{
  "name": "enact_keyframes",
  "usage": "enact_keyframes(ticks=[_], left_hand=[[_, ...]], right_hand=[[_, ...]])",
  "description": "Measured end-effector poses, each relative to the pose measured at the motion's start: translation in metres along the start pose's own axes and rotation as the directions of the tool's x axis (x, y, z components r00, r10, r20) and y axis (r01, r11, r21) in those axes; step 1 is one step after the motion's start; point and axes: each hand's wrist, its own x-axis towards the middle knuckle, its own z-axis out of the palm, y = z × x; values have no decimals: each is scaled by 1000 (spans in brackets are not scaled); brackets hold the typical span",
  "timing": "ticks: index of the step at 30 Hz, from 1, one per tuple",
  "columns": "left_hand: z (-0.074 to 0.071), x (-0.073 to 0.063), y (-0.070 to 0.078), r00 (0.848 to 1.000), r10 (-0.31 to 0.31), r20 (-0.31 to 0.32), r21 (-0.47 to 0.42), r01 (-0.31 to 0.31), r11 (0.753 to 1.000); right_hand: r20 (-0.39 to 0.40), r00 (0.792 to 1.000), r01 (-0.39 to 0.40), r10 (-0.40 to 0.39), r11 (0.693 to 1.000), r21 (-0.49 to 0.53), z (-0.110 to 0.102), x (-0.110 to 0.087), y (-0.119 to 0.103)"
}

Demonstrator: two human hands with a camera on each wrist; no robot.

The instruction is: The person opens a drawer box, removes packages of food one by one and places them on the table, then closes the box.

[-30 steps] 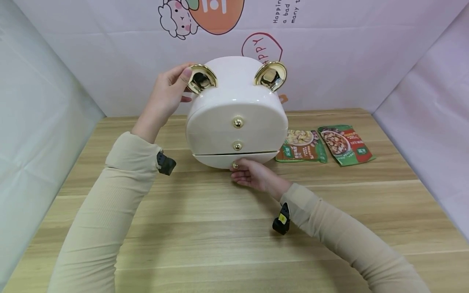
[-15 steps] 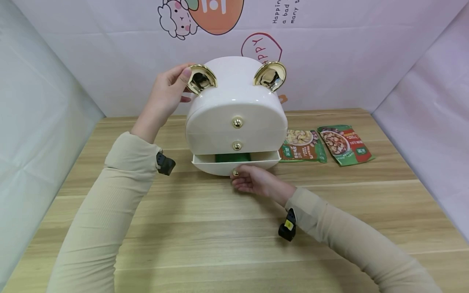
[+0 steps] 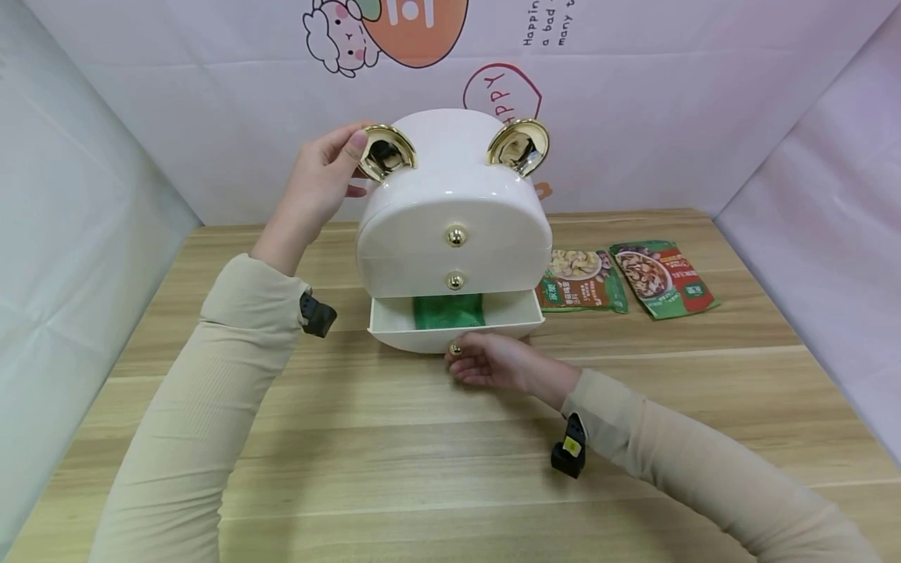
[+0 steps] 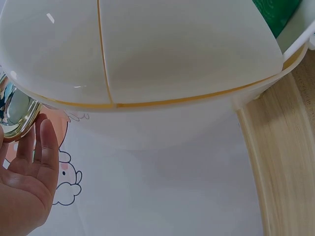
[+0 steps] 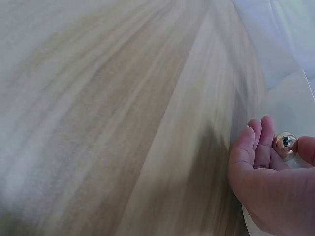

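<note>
A white storage box [image 3: 411,234] with gold ears and round gold knobs stands at the back of the table. My left hand [image 3: 315,181] holds its left gold ear [image 3: 389,151], thumb in front and fingers behind; the left wrist view shows that hand [image 4: 30,182] beside the box's white side. My right hand [image 3: 496,361] pinches the gold knob [image 5: 285,144] of the bottom drawer [image 3: 404,341] between thumb and fingers. This drawer is pulled partway out. Inside it lies a green packet [image 3: 448,311], its back end hidden under the box.
Two food seasoning packets lie right of the box: a green and brown one [image 3: 580,281], partly behind the box, and a green and red one [image 3: 663,277]. The wooden table [image 3: 394,469] meets a printed white cloth [image 3: 232,133] at the back.
The bottom drawer has come forward from nearly closed, bringing the green packet into sight. My right hand has moved toward me with the knob. The left hand stays on the ear.
</note>
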Motion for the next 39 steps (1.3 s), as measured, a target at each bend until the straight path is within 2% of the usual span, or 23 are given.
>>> enact_keyframes(ticks=[9, 30, 39], left_hand=[[0, 0, 0, 1000, -3, -2, 9, 3, 1000], [-1, 1, 0, 1000, 0, -4, 10, 0, 1000], [-1, 1, -1, 1000, -6, -6, 16, 6, 1000]], right_hand=[[6, 1000, -10, 9, 999, 34, 5, -8, 9], [-22, 999, -45, 46, 998, 42, 14, -31, 27], [7, 999, -54, 54, 998, 41, 15, -37, 34]])
